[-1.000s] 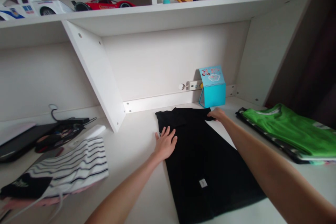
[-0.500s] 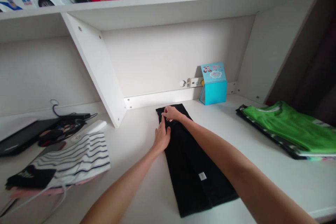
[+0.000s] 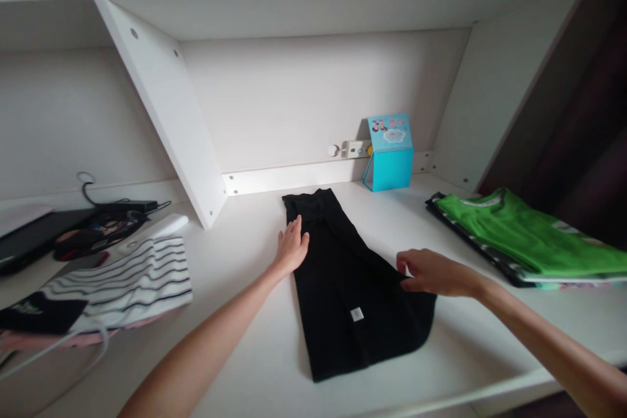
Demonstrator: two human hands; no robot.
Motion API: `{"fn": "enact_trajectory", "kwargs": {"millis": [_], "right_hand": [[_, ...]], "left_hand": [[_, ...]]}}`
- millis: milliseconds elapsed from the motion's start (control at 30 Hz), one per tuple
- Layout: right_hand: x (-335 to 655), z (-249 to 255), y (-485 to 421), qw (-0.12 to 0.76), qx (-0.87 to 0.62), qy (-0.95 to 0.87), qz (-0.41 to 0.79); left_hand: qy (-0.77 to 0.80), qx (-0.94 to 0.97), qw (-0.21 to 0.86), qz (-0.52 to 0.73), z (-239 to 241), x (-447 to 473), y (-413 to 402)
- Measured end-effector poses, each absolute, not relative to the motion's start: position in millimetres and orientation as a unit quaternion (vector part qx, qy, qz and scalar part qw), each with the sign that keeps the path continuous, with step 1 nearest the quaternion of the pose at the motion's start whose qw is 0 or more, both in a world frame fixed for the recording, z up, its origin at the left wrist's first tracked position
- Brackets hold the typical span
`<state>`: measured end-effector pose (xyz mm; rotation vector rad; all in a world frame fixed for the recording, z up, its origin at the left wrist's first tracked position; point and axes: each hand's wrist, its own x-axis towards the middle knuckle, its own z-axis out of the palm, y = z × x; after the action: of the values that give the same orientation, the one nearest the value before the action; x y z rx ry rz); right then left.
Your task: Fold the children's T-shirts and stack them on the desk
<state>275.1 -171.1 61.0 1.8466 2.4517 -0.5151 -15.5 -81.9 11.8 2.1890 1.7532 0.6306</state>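
Observation:
A black garment point(image 3: 337, 287) lies in a long folded strip on the white desk, with a small white label point(image 3: 357, 314) on its lower part. My left hand point(image 3: 292, 247) rests flat on its left edge near the far end, fingers stretched out. At the garment's right side my right hand point(image 3: 431, 272) pinches the edge between thumb and fingers. There the cloth bulges outward and is slightly lifted off the desk. The pinched bit of fabric is mostly hidden by the fingers.
A green shirt point(image 3: 529, 235) tops a folded pile on the right. To the left lie a striped garment point(image 3: 142, 284), cables point(image 3: 108, 232) and a black laptop-like slab point(image 3: 36, 238). A blue desk calendar point(image 3: 392, 166) stands at the back, under a shelf point(image 3: 318, 3) holding toy vehicles.
My right hand has moved from the garment's far end toward me and to the right, and now pulls its right edge outward. My left hand stays near the far left edge. The view has shifted slightly.

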Motion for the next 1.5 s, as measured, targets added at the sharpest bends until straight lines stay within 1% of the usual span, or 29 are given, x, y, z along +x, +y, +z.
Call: {"fn": "enact_trajectory", "kwargs": {"millis": [100, 167, 267, 367, 433, 467, 533, 600, 667, 733, 767, 833, 900, 1000, 1067, 1167, 1233, 1267, 1300, 1367, 1433, 1500], "right_hand": [[271, 60, -175, -0.026, 0.594, 0.794, -0.130], [269, 61, -172, -0.036, 0.596, 0.791, -0.132], [264, 63, -176, -0.028, 0.600, 0.785, -0.150], [247, 80, -202, -0.071, 0.578, 0.799, -0.146], [231, 101, -227, -0.101, 0.517, 0.825, -0.204], [224, 113, -238, -0.098, 0.469, 0.840, -0.254], [214, 133, -250, -0.065, 0.377, 0.857, -0.346], [209, 139, -241, -0.050, 0.333, 0.863, -0.375], [207, 125, -217, -0.095, 0.362, 0.870, -0.320], [206, 96, -187, -0.149, 0.424, 0.868, -0.212], [206, 79, -173, -0.157, 0.451, 0.863, -0.163], [207, 48, -156, -0.128, 0.478, 0.860, -0.121], [212, 28, -153, -0.080, 0.469, 0.868, -0.140], [224, 22, -168, -0.056, 0.440, 0.878, -0.180], [233, 33, -181, -0.041, 0.427, 0.879, -0.210], [240, 66, -187, 0.035, 0.411, 0.875, -0.252], [237, 92, -172, 0.077, 0.388, 0.878, -0.270], [233, 103, -158, 0.078, 0.378, 0.881, -0.275], [227, 111, -141, 0.058, 0.381, 0.882, -0.272], [210, 117, -97, -0.023, 0.423, 0.874, -0.236], [186, 108, -51, -0.115, 0.491, 0.847, -0.170], [161, 90, -15, -0.166, 0.526, 0.822, -0.141]], "left_hand": [[0.607, 0.755, 0.126, 0.213, 11, -16, -83], [0.607, 0.756, 0.123, 0.212, 12, -16, -84], [0.608, 0.756, 0.121, 0.210, 12, -17, -85], [0.605, 0.760, 0.117, 0.210, 11, -18, -85], [0.600, 0.763, 0.108, 0.214, 10, -18, -84], [0.599, 0.764, 0.102, 0.217, 9, -18, -84], [0.598, 0.766, 0.092, 0.217, 8, -18, -84], [0.600, 0.768, 0.085, 0.208, 7, -18, -85], [0.600, 0.772, 0.079, 0.194, 8, -18, -86], [0.599, 0.776, 0.069, 0.186, 9, -17, -88], [0.598, 0.778, 0.064, 0.184, 9, -17, -89], [0.596, 0.781, 0.056, 0.179, 9, -17, -90], [0.595, 0.783, 0.054, 0.171, 9, -18, -89], [0.594, 0.781, 0.058, 0.184, 11, -18, -90], [0.587, 0.779, 0.054, 0.214, 16, -15, -95], [0.531, 0.810, 0.043, 0.244, 26, -6, -111], [0.460, 0.856, 0.057, 0.228, 33, 2, -125], [0.422, 0.880, 0.072, 0.208, 36, 6, -131], [0.388, 0.899, 0.089, 0.184, 38, 9, -136], [0.346, 0.921, 0.121, 0.130, 41, 13, -143], [0.332, 0.928, 0.143, 0.089, 42, 13, -144], [0.331, 0.929, 0.149, 0.071, 41, 12, -142]]}}
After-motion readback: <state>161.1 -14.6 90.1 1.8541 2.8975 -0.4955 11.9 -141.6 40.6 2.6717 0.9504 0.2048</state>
